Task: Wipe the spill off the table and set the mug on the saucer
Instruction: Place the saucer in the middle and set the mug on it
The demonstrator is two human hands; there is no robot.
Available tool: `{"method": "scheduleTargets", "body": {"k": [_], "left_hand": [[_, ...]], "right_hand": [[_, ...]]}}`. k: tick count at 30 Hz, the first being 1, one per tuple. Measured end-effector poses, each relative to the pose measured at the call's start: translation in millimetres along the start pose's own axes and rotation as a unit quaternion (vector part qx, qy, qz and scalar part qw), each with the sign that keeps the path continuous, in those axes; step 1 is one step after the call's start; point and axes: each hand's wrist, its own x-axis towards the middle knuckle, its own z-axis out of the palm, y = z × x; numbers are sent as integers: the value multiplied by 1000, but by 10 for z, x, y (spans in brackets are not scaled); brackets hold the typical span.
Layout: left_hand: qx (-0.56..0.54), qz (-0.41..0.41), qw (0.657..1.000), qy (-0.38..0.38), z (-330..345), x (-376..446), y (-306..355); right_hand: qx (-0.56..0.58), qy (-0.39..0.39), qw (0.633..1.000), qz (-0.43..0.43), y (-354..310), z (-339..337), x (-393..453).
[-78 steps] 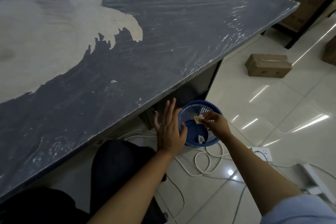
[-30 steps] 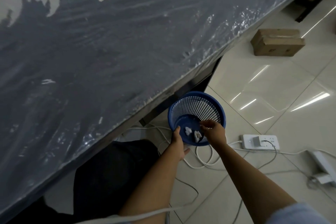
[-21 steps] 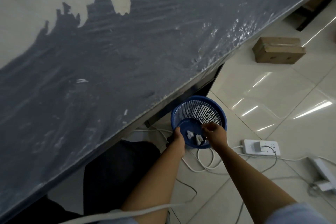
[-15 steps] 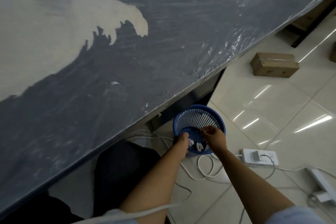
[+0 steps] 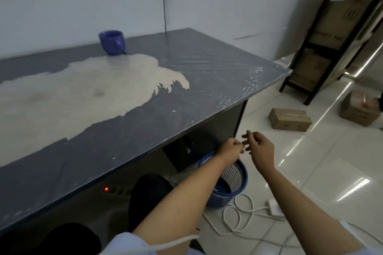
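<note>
1. Pale beige spill covers much of the dark, film-wrapped worktop, its ragged front stopping short of the near edge; the blue mug stands upright at the spill's far side, by the wall. No saucer is in view.
2. Both hands hang below the worktop's near edge, above a blue mesh basket on the floor: the left hand loosely curled, the right hand with fingers spread. Neither appears to hold anything.
3. Risk: no cloth is visible, so bare-handed wiping would likely push liquid over the near edge towards the white cable and power strip beside the basket.
4. Risk: a sweep towards the mug could knock it against the wall.
5. Room: the worktop right of the spill lies bare to its corner; rising hands must clear the overhanging edge.
</note>
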Motion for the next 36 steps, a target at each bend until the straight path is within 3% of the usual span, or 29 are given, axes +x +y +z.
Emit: {"method": "scheduleTargets", "body": {"k": [5, 8, 11, 15, 25, 36], "left_hand": [[20, 143, 989, -19, -158, -437, 718], [14, 180, 983, -19, -409, -733, 1216], [20, 203, 979, 14, -851, -1027, 1578], [74, 215, 967, 114, -1741, -1400, 1696], [65, 118, 911, 390, -4047, -2284, 677], [108, -50, 804, 583, -5323, -3206, -573]], "right_hand": [[33, 81, 992, -96, -810, -418, 88], [38, 100, 985, -134, -1369, -545, 166], [28, 75, 979, -190, -1968, -480, 220], [29, 0, 972, -232, -2684, -77, 179], [30, -186, 939, -289, -3691, 1788, -486], [33, -368, 875, -313, -4021, 3428, -1488]]}}
